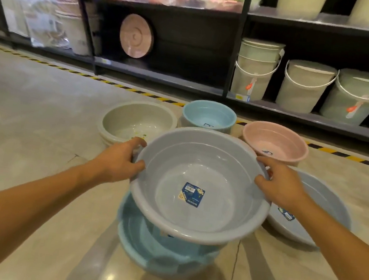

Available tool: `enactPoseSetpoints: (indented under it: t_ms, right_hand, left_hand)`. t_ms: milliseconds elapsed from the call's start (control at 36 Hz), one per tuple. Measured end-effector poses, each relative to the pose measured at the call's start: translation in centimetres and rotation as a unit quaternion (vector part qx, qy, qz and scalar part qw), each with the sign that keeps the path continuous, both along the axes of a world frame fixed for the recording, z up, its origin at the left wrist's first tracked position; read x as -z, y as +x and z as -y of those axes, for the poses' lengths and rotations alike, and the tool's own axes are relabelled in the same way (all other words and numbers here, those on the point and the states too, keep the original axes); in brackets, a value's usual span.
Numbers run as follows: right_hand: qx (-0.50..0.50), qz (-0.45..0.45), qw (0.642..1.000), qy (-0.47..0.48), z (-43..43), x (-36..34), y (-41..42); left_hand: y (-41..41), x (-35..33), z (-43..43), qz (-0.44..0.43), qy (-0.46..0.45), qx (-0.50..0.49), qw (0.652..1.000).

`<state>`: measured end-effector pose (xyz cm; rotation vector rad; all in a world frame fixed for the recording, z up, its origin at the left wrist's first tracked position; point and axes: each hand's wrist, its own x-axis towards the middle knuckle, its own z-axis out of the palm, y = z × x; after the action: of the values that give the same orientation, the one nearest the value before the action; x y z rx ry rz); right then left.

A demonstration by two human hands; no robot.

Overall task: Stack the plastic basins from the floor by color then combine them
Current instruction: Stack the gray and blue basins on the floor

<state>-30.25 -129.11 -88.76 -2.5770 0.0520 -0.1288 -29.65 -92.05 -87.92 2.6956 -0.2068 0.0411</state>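
the step in hand looks like sorting by colour: a grey basin (199, 161) is held up in the air by both hands, hanging over the teal basins (162, 251) nested on the floor and not resting in them. its match, the other grey basin (326, 209), lies tilted on the floor just to the right, so the next move probably calls for swinging the held one rightward, levelling it and lowering it squarely into that one. the left hand (118, 162) grips the left rim, its fingers (138, 143) curled narrow round the lip with the thumb hooked over the edge. the right hand (279, 185) grips the opposite rim the same way. beyond stand a beige basin (133, 120), a light blue basin (208, 117) and a pink basin (274, 141).
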Motion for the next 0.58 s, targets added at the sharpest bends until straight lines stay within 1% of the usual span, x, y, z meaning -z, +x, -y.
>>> enactPoseSetpoints:
  t_ms: [83, 250, 583]
  right_hand:
    - [-0.013, -0.014, 1.0, -0.015, -1.4, 1.1, 1.1]
    - [-0.046, -0.014, 0.999, -0.02, -3.3, 3.7, 2.4]
    - [-0.041, -0.054, 0.996, -0.058, -4.1, 9.0, 2.1]
  left_hand:
    - [0.0, 1.3, -2.0, -0.001, 0.005, -0.013, 1.0]
    - [-0.4, 3.8, -3.8, -0.014, 0.027, -0.023, 0.999]
    - [-0.3, 9.2, -3.9, -0.088, 0.04, -0.036, 0.995]
